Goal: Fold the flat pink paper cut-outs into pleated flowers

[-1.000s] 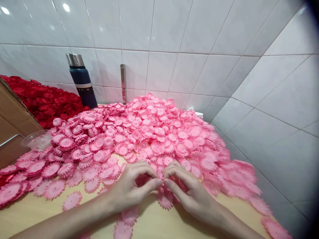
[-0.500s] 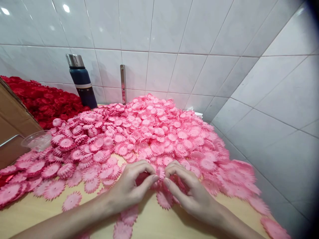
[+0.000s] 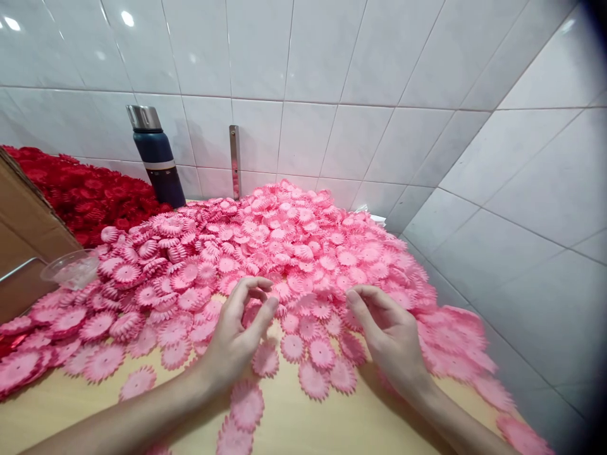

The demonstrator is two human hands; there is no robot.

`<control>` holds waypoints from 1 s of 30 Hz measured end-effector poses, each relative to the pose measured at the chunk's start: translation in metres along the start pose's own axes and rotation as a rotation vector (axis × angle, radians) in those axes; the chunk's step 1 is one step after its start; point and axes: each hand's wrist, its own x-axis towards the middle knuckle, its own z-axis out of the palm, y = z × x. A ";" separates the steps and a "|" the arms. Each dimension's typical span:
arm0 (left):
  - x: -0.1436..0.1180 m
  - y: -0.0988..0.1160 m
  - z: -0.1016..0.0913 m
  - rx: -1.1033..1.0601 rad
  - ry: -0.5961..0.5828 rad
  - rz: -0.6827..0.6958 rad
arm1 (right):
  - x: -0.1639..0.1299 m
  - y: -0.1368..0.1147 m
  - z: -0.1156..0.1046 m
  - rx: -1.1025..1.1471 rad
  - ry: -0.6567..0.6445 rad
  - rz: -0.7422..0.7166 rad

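From the head camera, the two hands have come apart since a moment ago: then they were fingertip to fingertip, pinching together over one spot at the near edge of the pink flower pile [image 3: 294, 253]; now there is a clear gap between them. The left hand [image 3: 239, 338] has its fingers curled and its thumb raised, loosely parted, hovering just over the near pink pieces; whether it pinches one I cannot tell. The right hand [image 3: 391, 332] is likewise half-curled, thumb and forefinger held apart, with nothing visibly between them, and it sits just beside the pile's right slope.

Between the two hands a scatter of loose pink flowers [image 3: 308, 354] lies flat on the bench [image 3: 294, 430] (where the joined fingers covered them before, they now show in a small row). The big pile itself looks unchanged, heaped against the tiled wall.

Off to the left, the red flower heap [image 3: 90, 196] stays where it was, with the dark blue flask [image 3: 156, 158] upright behind the pink pile near the wall. A clear plastic cup [image 3: 71, 268] sits at the pile's left edge, beside a cardboard box [image 3: 23, 234].
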 end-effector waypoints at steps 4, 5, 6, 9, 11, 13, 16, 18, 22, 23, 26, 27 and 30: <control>-0.004 -0.009 0.001 0.020 -0.062 0.110 | -0.006 -0.003 0.002 0.045 -0.156 -0.108; -0.005 -0.010 0.002 0.038 -0.085 0.166 | -0.007 -0.005 0.003 0.054 -0.202 -0.154; -0.006 -0.011 0.003 0.054 -0.118 0.220 | -0.009 -0.007 0.004 0.060 -0.248 -0.200; -0.010 -0.012 0.006 0.059 -0.253 0.353 | -0.012 -0.015 0.006 0.055 -0.386 -0.291; -0.012 -0.014 0.008 0.000 -0.336 0.405 | -0.015 -0.019 0.008 0.063 -0.490 -0.309; -0.014 -0.016 0.009 -0.069 -0.384 0.416 | -0.018 -0.022 0.011 0.079 -0.563 -0.314; -0.015 -0.018 0.010 -0.092 -0.404 0.399 | -0.022 -0.023 0.014 0.073 -0.583 -0.321; -0.014 -0.017 0.009 -0.039 -0.411 0.377 | -0.024 -0.023 0.016 0.058 -0.576 -0.317; -0.010 -0.011 0.007 0.089 -0.423 0.320 | -0.023 -0.024 0.016 0.052 -0.575 -0.293; -0.009 -0.010 0.006 0.112 -0.419 0.319 | -0.022 -0.024 0.015 0.058 -0.571 -0.281; -0.005 -0.005 0.005 0.148 -0.387 0.285 | -0.020 -0.023 0.013 0.075 -0.561 -0.235; -0.005 -0.005 0.004 0.140 -0.369 0.262 | -0.019 -0.023 0.012 0.076 -0.559 -0.223; -0.004 -0.005 0.005 0.019 -0.312 0.175 | -0.017 -0.023 0.010 0.078 -0.564 -0.200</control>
